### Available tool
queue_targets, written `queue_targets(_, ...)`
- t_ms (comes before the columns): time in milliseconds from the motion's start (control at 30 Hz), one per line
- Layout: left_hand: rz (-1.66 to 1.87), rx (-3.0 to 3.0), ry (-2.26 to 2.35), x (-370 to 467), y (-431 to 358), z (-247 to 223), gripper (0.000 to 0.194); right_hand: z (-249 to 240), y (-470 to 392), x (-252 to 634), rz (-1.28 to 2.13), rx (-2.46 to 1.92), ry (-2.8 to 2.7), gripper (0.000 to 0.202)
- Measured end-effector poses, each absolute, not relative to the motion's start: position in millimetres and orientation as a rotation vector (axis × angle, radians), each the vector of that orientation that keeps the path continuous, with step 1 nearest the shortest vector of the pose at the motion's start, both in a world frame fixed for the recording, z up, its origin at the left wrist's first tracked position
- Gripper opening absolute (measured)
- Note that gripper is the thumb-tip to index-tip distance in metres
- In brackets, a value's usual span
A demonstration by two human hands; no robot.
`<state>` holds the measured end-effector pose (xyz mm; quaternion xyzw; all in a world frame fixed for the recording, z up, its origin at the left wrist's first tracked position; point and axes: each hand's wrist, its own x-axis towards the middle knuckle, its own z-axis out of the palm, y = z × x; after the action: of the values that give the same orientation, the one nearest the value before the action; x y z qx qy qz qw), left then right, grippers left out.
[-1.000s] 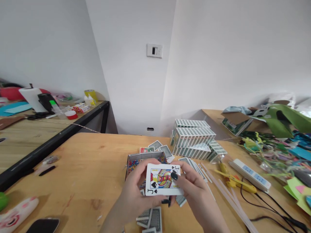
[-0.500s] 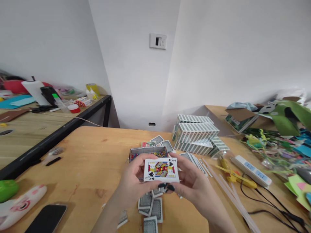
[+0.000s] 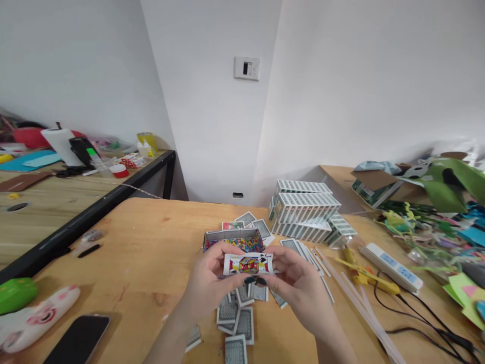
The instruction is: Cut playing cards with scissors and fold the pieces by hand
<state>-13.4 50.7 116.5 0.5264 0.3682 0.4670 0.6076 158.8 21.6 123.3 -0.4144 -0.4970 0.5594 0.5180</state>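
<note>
A jack of spades card (image 3: 248,264) is pinched between my two hands, its face toward me and looking curved or tilted back. My left hand (image 3: 215,280) grips its left side, and my right hand (image 3: 291,278) grips its right side. Both thumbs meet along the near edge. Just beyond the fingers stands an open box (image 3: 233,234) with small multicoloured pieces inside, its front partly hidden by my hands. Face-down cards (image 3: 244,323) lie scattered on the table below my hands. More cards (image 3: 303,250) are spread to the right of the box.
Striped card boxes (image 3: 306,207) are stacked at the back right of the wooden table (image 3: 151,242). A yellow glue gun (image 3: 369,278), clear sticks and a power strip (image 3: 394,265) lie on the right. A phone (image 3: 78,341) and a white plush item (image 3: 41,318) are at the left front.
The card's face has tilted or bent and now looks narrower. My fingers have closed in around it, and more of the box's coloured pieces show. The view has shifted slightly.
</note>
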Motion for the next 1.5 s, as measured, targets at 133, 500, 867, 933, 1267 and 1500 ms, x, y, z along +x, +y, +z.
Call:
queue_targets(133, 1.079, 1.189, 0.868, -11.3, 51.1, 113.0, 0.028, 123.0, 22.0, 155.5, 1.323, -1.004, -1.148, 0.023)
queue_targets(500, 1.083, 1.159, 0.818, -7.7, 48.0, 115.1, 0.046, 117.9, 26.4, 159.5, 1.395, -0.919, -1.134, 0.042)
queue_targets(867, 0.978, 1.206, 0.851, -14.3, 50.7, 109.5, 0.04, 118.4, 27.4, 160.3, 1.396, -0.92, -1.114, 0.046)
queue_targets(933, 0.972, 1.249, 0.935, -16.1, 51.9, 107.5, 0.022, 119.2, 28.4, 159.3, 1.367, -0.943, -1.091, 0.041)
queue_targets(1267, 0.954, 1.449, 1.016, -15.3, 45.8, 115.9, 0.02, 116.5, 25.4, 149.1, 1.339, -1.147, -1.178, 0.023)
queue_targets(1500, 0.932, 1.341, 0.917, -18.8, 40.1, 119.1, 0.022, 121.4, 22.0, 142.1, 1.474, -1.048, -1.133, 0.022)
